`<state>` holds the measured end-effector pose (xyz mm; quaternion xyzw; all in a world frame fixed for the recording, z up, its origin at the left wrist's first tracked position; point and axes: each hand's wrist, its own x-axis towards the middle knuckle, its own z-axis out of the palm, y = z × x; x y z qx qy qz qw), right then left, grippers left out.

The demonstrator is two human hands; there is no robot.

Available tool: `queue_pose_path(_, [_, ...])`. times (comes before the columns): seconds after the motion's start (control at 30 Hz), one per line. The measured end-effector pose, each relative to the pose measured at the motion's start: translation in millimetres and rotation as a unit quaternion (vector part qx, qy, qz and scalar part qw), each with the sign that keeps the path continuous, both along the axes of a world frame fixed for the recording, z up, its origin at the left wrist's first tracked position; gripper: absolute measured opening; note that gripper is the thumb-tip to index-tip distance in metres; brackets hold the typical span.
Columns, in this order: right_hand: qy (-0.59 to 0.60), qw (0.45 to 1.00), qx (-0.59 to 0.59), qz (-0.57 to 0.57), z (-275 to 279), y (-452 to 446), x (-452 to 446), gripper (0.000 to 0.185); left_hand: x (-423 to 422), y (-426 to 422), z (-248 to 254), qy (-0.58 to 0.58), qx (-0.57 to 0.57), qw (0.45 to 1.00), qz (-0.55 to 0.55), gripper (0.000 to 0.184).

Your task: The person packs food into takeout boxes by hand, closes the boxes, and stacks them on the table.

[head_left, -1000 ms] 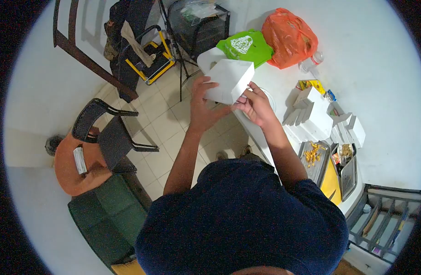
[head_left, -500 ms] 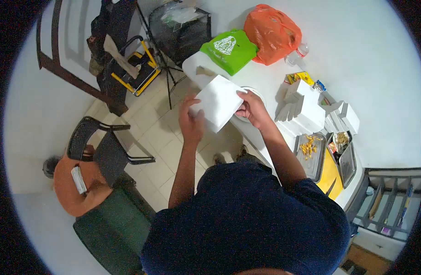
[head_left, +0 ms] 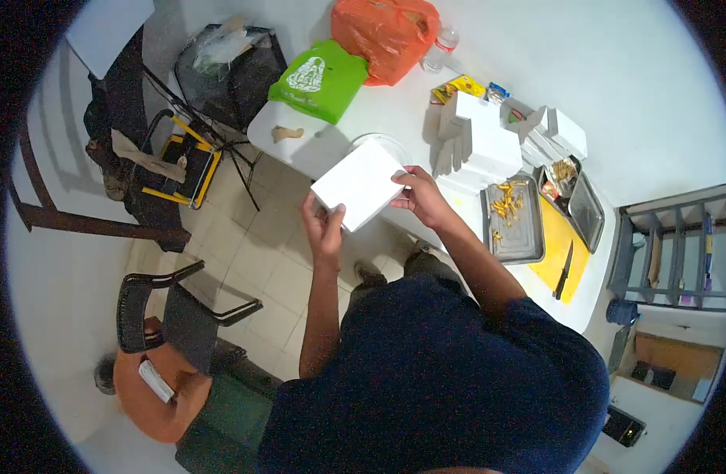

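Note:
A white box [head_left: 358,183], closed and flat-topped, is held between my two hands in front of my body, near the edge of the white table [head_left: 300,158]. My left hand [head_left: 325,229] grips its lower left side, thumb on top. At the right side, my right hand [head_left: 418,196] pinches the box with its thumb over the edge; some of its fingers are hidden underneath. Behind the box a round, pale plate or lid [head_left: 391,143] lies partly covered. Stacked white boxes [head_left: 481,146] stand to the right of it.
Beyond are a green bag [head_left: 319,83], an orange bag [head_left: 387,35] and a plastic bottle [head_left: 440,50]. To the right lie a metal tray with yellow-orange pieces [head_left: 525,237], a yellow board [head_left: 549,272] and a knife [head_left: 565,272]. A black chair [head_left: 191,324] stands left.
The box, earlier tilted with a side flap showing, is now closed and flatter in both hands. The view has turned to the right, so the table and its items appear farther left.

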<state>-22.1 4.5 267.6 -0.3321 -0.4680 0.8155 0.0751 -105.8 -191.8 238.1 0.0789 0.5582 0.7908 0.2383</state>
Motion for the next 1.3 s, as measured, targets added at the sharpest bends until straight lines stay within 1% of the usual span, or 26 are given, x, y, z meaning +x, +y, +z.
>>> queue_pose_path(0.03, [-0.005, 1.000, -0.002, -0.009, -1.7, 2.9, 3.9, 0.039, 5.1, 3.7, 0.5, 0.002, -0.010, 1.000, -0.011, 0.061])
queue_pose_path(0.07, [-0.005, 1.000, -0.002, -0.013, -2.6, 4.9, 7.8, 0.040, 9.2, 8.3, 0.2, -0.034, -0.012, 0.999, -0.015, 0.068])
queue_pose_path(0.17, [0.009, 1.000, 0.005, -0.011, -3.7, 15.6, 21.6, 0.042, 19.2, 21.8, 1.7, 0.039, -0.010, 0.996, -0.074, 0.074])
queue_pose_path(0.23, [0.031, 0.999, 0.014, 0.013, -3.2, 24.6, 33.8, 0.044, 16.9, 28.6, -3.6, 0.049, -0.050, 0.991, -0.115, 0.078])
queue_pose_path(0.27, [0.015, 0.997, 0.055, 0.056, 0.0, 31.1, 40.1, 0.046, 16.2, 31.6, -5.7, 0.052, -0.070, 0.987, -0.133, 0.080])
queue_pose_path(0.33, [-0.010, 0.980, 0.139, 0.140, 12.0, 47.1, 48.5, 0.050, 18.1, 41.8, 10.3, 0.000, -0.069, 0.986, -0.150, 0.081])
queue_pose_path(0.37, [-0.013, 0.975, 0.169, 0.144, 9.6, 53.7, 55.4, 0.051, 20.3, 47.1, 17.1, -0.023, -0.070, 0.984, -0.159, 0.081])
queue_pose_path(0.4, [-0.013, 0.969, 0.200, 0.146, 5.7, 62.3, 62.4, 0.053, 24.7, 53.0, 20.2, -0.010, -0.077, 0.986, -0.146, 0.082])
queue_pose_path(0.43, [-0.014, 0.961, 0.232, 0.147, 2.6, 71.4, 68.2, 0.055, 26.6, 60.4, 24.3, 0.009, -0.083, 0.981, -0.172, 0.082])
queue_pose_path(0.5, [0.032, 0.954, 0.271, 0.121, -0.8, 88.1, 79.1, 0.056, 33.1, 75.0, 30.9, 0.043, -0.096, 0.968, -0.227, 0.082])
queue_pose_path(0.53, [0.052, 0.950, 0.288, 0.108, -0.9, 92.8, 87.3, 0.056, 40.7, 80.4, 31.2, 0.023, -0.102, 0.966, -0.235, 0.082])
queue_pose_path(0.6, [0.014, 0.975, 0.210, 0.073, 11.7, 99.6, 104.7, 0.054, 54.4, 96.4, 30.9, -0.011, -0.112, 0.961, -0.253, 0.081])
queue_pose_path(0.63, [-0.003, 0.983, 0.173, 0.055, 18.5, 104.8, 111.5, 0.053, 61.1, 104.8, 31.8, -0.008, -0.128, 0.958, -0.258, 0.080])
queue_pose_path(0.7, [0.045, 0.974, 0.218, 0.029, -14.3, 122.8, 121.6, 0.053, 77.8, 120.1, 33.1, -0.002, -0.158, 0.951, -0.266, 0.078])
queue_pose_path(0.73, [0.067, 0.968, 0.240, 0.017, -19.6, 129.2, 126.3, 0.053, 89.5, 129.4, 38.2, -0.010, -0.161, 0.955, -0.249, 0.075])
queue_pose_path(0.83, [0.040, 0.970, 0.240, -0.004, -21.3, 146.0, 145.3, 0.055, 125.1, 157.3, 56.8, -0.036, -0.170, 0.963, -0.203, 0.066])
queue_pose_path(0.9, [0.032, 0.957, 0.288, -0.002, -23.9, 157.7, 157.8, 0.056, 119.1, 163.6, -4.9, -0.007, -0.115, 0.976, -0.185, 0.060])
queue_pose_path(0.97, [0.027, 0.947, 0.321, 0.004, -18.8, 168.8, 174.0, 0.057, 139.9, 176.7, 5.4, -0.083, -0.096, 0.971, -0.203, 0.056])
queue_pose_path(1.0, [0.029, 0.944, 0.328, 0.008, -8.9, 169.5, 180.8, 0.057, 150.6, 182.6, 21.5, -0.090, -0.100, 0.970, -0.203, 0.053])
queue_pose_path(1.03, [0.032, 0.941, 0.336, 0.011, 3.7, 172.0, 187.4, 0.058, 158.7, 187.7, 28.0, -0.096, -0.102, 0.970, -0.197, 0.054])
queue_pose_path(1.07, [0.055, 0.952, 0.299, 0.030, 24.6, 175.2, 196.4, 0.057, 165.5, 190.8, 31.9, -0.101, -0.104, 0.971, -0.190, 0.054])
queue_pose_path(1.17, [0.053, 0.932, 0.360, 0.004, -24.9, 187.5, 195.9, 0.054, 172.3, 193.5, 23.7, -0.130, -0.091, 0.967, -0.201, 0.055])
queue_pose_path(1.2, [0.065, 0.937, 0.343, -0.010, -22.7, 190.0, 197.6, 0.052, 174.7, 195.4, 18.8, -0.146, -0.082, 0.964, -0.207, 0.056])
queue_pose_path(1.3, [0.089, 0.951, 0.295, -0.031, -9.6, 186.7, 208.5, 0.048, 187.5, 201.5, 19.2, -0.172, -0.024, 0.965, -0.196, 0.045])
